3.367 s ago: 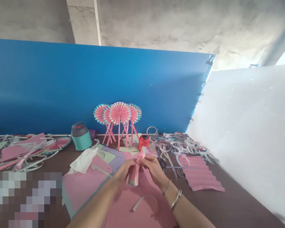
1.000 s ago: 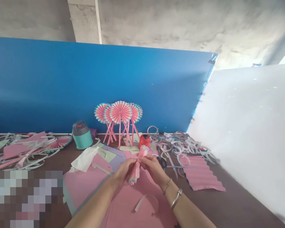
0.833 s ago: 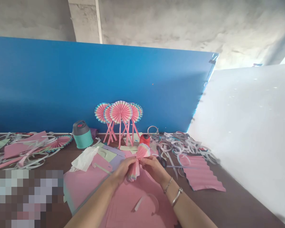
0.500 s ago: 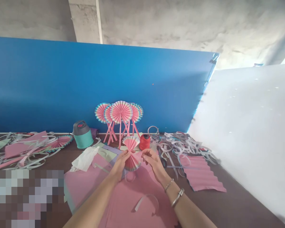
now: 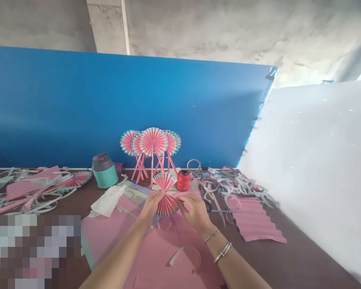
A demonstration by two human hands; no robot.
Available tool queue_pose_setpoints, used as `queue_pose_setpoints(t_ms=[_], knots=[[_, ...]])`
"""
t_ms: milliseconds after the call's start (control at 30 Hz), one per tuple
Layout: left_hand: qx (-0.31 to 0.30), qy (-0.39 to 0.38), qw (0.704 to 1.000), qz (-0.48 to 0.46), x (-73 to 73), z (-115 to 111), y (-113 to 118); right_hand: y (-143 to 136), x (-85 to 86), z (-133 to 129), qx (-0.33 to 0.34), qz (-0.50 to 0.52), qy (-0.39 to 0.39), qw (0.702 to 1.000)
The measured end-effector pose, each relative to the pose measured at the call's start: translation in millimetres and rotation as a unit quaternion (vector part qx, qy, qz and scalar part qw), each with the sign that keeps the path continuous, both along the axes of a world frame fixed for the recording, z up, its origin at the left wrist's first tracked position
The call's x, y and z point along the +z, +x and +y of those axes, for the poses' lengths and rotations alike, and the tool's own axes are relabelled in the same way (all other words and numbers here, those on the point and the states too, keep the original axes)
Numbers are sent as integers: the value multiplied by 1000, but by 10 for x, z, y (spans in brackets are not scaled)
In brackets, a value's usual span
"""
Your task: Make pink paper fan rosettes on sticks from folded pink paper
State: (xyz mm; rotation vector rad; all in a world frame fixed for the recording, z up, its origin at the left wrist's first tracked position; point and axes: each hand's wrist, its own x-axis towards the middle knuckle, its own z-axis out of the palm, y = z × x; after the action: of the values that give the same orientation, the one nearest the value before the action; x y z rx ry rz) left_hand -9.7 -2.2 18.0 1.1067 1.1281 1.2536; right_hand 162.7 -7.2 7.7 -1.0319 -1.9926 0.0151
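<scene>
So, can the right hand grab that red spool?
Probably yes: the red spool stands just beyond the right hand, and nothing seems to block the way, though that hand is busy at the edge of the pleated fan.

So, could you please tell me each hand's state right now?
Left hand: closed, holding the pleated paper fan near its middle.
Right hand: fingers at the fan's right edge; whether they grip it cannot be told.

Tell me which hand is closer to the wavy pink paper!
Right. The right hand is left of the wavy pink paper, not touching; the left hand is farther left, holding the pleated fan.
</scene>
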Motion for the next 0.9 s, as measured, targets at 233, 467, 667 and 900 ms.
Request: queue_pose_setpoints(t_ms=[233,467,667,900], knots=[[-26,48,996,64,-68,49,-44,52,48,29,19,53,-14,998],[-13,46,996,79,-85,76,-77,42,18,27,30,307,-228,923],[-34,50,994,89,-50,67,-63,142,15,78,-11,135,-69,988],[-64,49,991,110,-5,12,-8,126,47,72,-26,22,44,998]])
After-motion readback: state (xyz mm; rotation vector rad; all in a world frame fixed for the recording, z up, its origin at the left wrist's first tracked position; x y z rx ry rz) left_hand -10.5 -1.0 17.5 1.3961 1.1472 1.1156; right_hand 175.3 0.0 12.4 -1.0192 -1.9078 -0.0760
